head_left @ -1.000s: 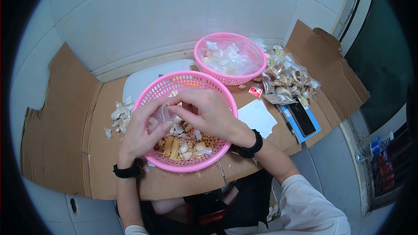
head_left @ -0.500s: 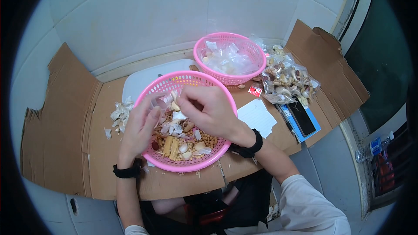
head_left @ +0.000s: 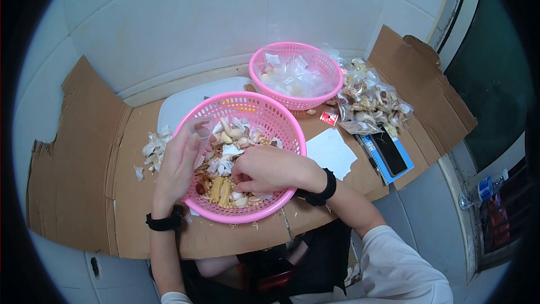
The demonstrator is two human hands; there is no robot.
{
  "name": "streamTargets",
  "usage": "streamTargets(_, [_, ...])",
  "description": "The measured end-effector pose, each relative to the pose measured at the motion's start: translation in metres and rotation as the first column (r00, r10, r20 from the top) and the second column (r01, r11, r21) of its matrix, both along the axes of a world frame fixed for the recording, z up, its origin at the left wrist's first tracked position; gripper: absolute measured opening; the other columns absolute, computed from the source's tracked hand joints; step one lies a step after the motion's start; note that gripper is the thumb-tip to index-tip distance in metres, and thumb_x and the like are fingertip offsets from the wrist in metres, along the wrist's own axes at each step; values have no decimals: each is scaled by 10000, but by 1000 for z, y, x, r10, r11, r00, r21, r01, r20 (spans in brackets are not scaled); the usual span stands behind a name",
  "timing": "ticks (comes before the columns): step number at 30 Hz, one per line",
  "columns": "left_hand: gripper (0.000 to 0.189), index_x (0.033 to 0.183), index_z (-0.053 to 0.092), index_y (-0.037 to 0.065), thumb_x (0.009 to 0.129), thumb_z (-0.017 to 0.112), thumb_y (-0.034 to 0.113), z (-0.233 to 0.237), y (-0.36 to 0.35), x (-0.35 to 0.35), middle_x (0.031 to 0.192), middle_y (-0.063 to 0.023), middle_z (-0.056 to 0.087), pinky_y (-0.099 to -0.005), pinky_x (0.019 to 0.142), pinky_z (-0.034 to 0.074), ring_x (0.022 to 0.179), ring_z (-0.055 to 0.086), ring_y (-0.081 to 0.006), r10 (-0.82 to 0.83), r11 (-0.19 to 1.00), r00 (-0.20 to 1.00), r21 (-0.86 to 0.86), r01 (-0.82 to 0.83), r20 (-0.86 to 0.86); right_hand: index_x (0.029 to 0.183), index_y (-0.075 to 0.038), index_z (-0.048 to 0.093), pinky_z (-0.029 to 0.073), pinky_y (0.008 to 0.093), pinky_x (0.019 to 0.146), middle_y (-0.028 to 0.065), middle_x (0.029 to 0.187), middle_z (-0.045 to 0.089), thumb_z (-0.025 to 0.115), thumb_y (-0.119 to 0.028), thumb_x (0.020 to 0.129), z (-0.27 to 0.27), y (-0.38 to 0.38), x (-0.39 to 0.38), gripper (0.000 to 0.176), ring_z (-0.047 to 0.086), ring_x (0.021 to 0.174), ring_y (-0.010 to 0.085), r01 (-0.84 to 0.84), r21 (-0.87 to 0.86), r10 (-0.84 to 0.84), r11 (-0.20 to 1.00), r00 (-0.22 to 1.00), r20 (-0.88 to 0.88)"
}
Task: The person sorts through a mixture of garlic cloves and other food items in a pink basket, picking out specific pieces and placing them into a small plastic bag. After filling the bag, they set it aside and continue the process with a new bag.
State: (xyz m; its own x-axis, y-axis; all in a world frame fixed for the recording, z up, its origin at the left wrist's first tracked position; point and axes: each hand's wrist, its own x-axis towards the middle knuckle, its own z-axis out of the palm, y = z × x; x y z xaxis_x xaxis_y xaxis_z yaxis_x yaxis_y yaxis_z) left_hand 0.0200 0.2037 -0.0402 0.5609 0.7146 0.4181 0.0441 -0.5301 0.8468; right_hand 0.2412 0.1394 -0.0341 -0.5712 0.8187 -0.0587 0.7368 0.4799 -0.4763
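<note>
A pink plastic basket (head_left: 300, 135) holds garlic cloves, papery skins, round tan beans and some yellow sticks (head_left: 220, 190). Over its left side, my left hand (head_left: 179, 163) grips a small clear plastic bag (head_left: 203, 135), held upright with the fingers closed on it. My right hand (head_left: 270, 170) is down inside the basket, fingers curled among the cloves and beans at the right of the heap. Its fingertips are partly hidden, so what they pinch cannot be made out. Pale garlic cloves (head_left: 241, 201) lie just below that hand.
Behind stands a second pink basket (head_left: 326, 101) with clear bags. Filled bags (head_left: 371, 101) are piled to its right, near a phone (head_left: 389, 152) on a blue notebook (head_left: 406, 163). White paper (head_left: 333, 153) and a red packet (head_left: 329, 117) lie on the cardboard (head_left: 236, 242); garlic skins (head_left: 157, 149) lie left.
My right hand has moved down from beside the left hand into the lower right of the basket's contents. My left hand stays at the left side with the bag.
</note>
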Motion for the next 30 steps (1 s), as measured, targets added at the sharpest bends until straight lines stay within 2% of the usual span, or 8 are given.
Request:
streamTargets(5, [642,1398,559,-19,1118,412,540,0,0,0,1053,-97,675,-321,884,510,935,631,-164,-3,1000,1000,21,3,-10,949,-7,751,566,442,770,155,842,743,706,-134,855,-4,0,1,164,730,821,331,-12,-22,13,1000,999,37])
streamTargets(12, [649,1400,559,-14,1114,414,551,-1,1,-1,1056,-105,679,-327,880,512,928,641,-171,9,1000,1000,30,-8,-17,907,-5,728,559,447,765,154,824,726,689,-100,841,-10,2,2,122,719,812,333,-18,-25,19,1000,998,56])
streamTargets(14, [650,1399,559,-14,1114,413,552,-1,1,-1,1057,-107,679,-330,880,514,926,645,-173,14,999,1000,35,-13,-24,823,-16,758,567,474,751,206,818,726,678,-68,763,-15,3,2,113,721,821,387,3,27,-3,1000,1000,-10])
streamTargets(24, [646,1399,555,-22,1115,419,543,0,1,0,1057,-109,675,-329,887,516,938,646,-175,-5,1000,1000,25,5,-6,868,4,744,563,491,761,215,833,725,667,-85,798,-7,-1,0,137,722,839,395,18,45,-17,999,1000,-7])
streamTargets(26, [645,1399,555,-24,1116,420,540,0,1,0,1057,-108,675,-328,889,515,940,644,-174,-7,1000,1000,26,8,-7,934,-8,694,545,472,761,174,816,701,670,-90,874,-5,0,0,104,705,820,369,-3,80,6,997,999,-36])
streamTargets(30, [637,1399,558,-18,1117,419,537,-2,2,-1,1059,-108,676,-331,890,512,938,640,-174,-4,1000,1000,30,5,-10,927,-13,692,546,467,765,164,810,698,681,-63,866,-4,1,-2,80,705,830,364,22,168,-3,986,993,-117])
